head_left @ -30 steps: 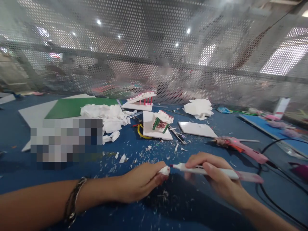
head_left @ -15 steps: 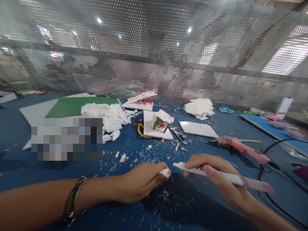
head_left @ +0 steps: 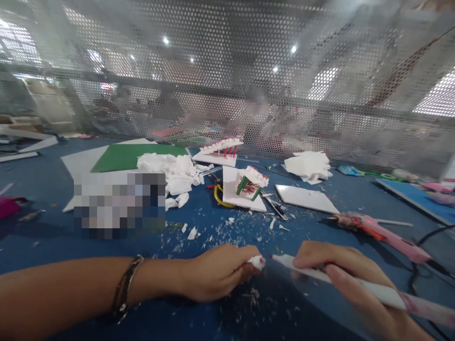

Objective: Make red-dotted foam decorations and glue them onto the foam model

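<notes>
My left hand [head_left: 223, 272] is closed around a small white piece [head_left: 257, 262] that pokes out past the thumb and has a dark pink mark on its end; its exact kind I cannot make out. In my right hand [head_left: 348, 277] is a white marker pen [head_left: 382, 293] with a dark pink tip, its cap stuck on the rear end. The tip points at the white piece, with a small gap between them. Beyond my hands stands a small model [head_left: 252, 184] with green posts and a pink-marked white top on a white board.
A pink hot glue gun [head_left: 386, 234] with a black cord lies at the right. White foam board [head_left: 305, 199], crumpled tissue [head_left: 170, 168], a tissue stack [head_left: 307, 166], a second model [head_left: 222, 150] and a green sheet [head_left: 131, 157] lie further back. White scraps litter the blue table.
The view has turned a little to the left, so everything sits further right. The marked end of the white piece now faces me more, and the marker tip has drawn slightly away from it.
</notes>
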Tool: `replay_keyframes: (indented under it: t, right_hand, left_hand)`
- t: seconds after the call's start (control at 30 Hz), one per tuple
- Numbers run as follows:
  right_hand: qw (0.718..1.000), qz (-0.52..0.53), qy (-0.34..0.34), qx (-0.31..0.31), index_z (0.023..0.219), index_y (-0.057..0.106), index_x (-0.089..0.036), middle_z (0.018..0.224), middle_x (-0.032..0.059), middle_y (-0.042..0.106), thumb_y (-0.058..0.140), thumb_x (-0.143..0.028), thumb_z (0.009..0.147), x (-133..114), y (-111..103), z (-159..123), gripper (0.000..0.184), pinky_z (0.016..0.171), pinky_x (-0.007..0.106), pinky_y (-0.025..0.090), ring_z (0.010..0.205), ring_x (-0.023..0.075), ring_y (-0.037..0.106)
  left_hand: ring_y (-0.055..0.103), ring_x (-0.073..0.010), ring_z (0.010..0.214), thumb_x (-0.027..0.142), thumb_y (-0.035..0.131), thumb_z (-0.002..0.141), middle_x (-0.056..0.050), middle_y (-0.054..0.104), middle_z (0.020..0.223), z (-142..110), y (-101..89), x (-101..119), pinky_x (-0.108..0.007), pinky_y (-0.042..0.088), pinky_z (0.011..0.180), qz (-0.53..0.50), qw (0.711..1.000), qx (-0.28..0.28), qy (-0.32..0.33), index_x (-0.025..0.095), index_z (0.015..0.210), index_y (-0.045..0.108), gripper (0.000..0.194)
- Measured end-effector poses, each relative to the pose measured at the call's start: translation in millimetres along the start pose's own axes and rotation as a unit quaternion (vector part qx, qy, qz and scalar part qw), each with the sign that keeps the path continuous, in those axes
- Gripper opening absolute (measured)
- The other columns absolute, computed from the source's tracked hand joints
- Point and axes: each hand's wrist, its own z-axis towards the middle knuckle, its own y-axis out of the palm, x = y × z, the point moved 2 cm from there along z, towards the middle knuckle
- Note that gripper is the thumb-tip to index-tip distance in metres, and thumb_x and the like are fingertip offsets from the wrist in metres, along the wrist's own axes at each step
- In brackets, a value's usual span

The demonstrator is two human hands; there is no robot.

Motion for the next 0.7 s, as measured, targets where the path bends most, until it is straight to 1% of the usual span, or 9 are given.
replay_keyframes:
  t: [0.1, 0.23, 0.33, 0.4, 0.5, 0.63, 0.7]
  right_hand:
    - [0.999, -0.026, -0.008, -0.026, 0.082, 0.062, -0.027, 0.071, 0.0015, 0.067, 0.041, -0.021, 0.079, -1.2, -0.4, -1.0, 0.021, 0.054, 0.024, 0.05, 0.063, 0.0161, 0.062]
    - [0.998, -0.062, -0.011, -0.026, 0.084, 0.062, -0.029, 0.075, 0.0012, 0.067, 0.042, -0.021, 0.078, 0.3, -1.2, -0.9, 0.022, 0.055, 0.025, 0.05, 0.066, 0.0166, 0.063]
    - [0.997, -0.059, -0.02, -0.034, 0.083, 0.061, -0.029, 0.072, 0.0002, 0.067, 0.043, -0.02, 0.076, 0.9, -0.9, 0.4, 0.021, 0.054, 0.024, 0.05, 0.063, 0.0155, 0.062]
    - [0.998, -0.056, -0.011, -0.034, 0.08, 0.061, -0.028, 0.068, 0.0, 0.066, 0.042, -0.019, 0.076, 1.8, -1.0, 1.2, 0.021, 0.053, 0.023, 0.049, 0.06, 0.0148, 0.062]
    - [0.998, -0.046, -0.012, -0.04, 0.084, 0.061, -0.028, 0.072, 0.0001, 0.066, 0.042, -0.02, 0.076, 2.4, -1.6, 1.7, 0.022, 0.055, 0.023, 0.049, 0.062, 0.0149, 0.062]
    - [0.997, -0.038, -0.019, -0.06, 0.085, 0.06, -0.028, 0.07, -0.0011, 0.065, 0.043, -0.016, 0.075, 2.8, -3.3, 2.3, 0.024, 0.054, 0.021, 0.049, 0.061, 0.0133, 0.061]
    - [0.997, -0.04, -0.027, -0.065, 0.088, 0.06, -0.028, 0.073, 0.0, 0.066, 0.042, -0.016, 0.076, 3.5, -4.2, 2.1, 0.025, 0.056, 0.023, 0.049, 0.064, 0.0145, 0.062]
  left_hand:
    - [0.035, -0.0097, 0.052, 0.02, 0.023, 0.084, 0.003, 0.039, 0.061, 0.2, 0.0, 0.1, -0.021, 0.031, 0.051, -0.006, 1.0, 0.002, 0.0, 0.02, 0.074, 0.033, 0.014]
    - [0.037, -0.0099, 0.052, 0.02, 0.023, 0.084, 0.002, 0.04, 0.06, 0.1, 0.3, -0.6, -0.021, 0.032, 0.051, -0.013, 1.0, 0.003, -0.003, 0.02, 0.072, 0.033, 0.015]
    - [0.038, -0.0096, 0.05, 0.02, 0.023, 0.084, 0.002, 0.04, 0.058, -0.3, 0.6, -0.3, -0.021, 0.032, 0.049, -0.037, 0.999, 0.001, -0.001, 0.019, 0.071, 0.033, 0.016]
    - [0.038, -0.0092, 0.05, 0.02, 0.021, 0.085, 0.002, 0.039, 0.058, -0.6, 0.2, 0.7, -0.021, 0.032, 0.05, -0.054, 0.999, 0.005, 0.004, 0.019, 0.071, 0.033, 0.018]
    - [0.038, -0.0089, 0.05, 0.021, 0.02, 0.086, 0.003, 0.039, 0.058, -1.0, -0.6, 2.4, -0.02, 0.032, 0.05, -0.064, 0.998, 0.009, 0.006, 0.019, 0.071, 0.033, 0.02]
    - [0.038, -0.0086, 0.051, 0.023, 0.02, 0.087, 0.003, 0.039, 0.058, -0.9, -1.7, 2.9, -0.021, 0.032, 0.051, -0.074, 0.997, 0.016, -0.004, 0.019, 0.07, 0.034, 0.022]
    - [0.038, -0.0081, 0.05, 0.024, 0.019, 0.088, 0.004, 0.038, 0.058, -0.5, -1.8, 2.5, -0.02, 0.032, 0.051, -0.085, 0.996, 0.013, -0.004, 0.018, 0.07, 0.034, 0.024]
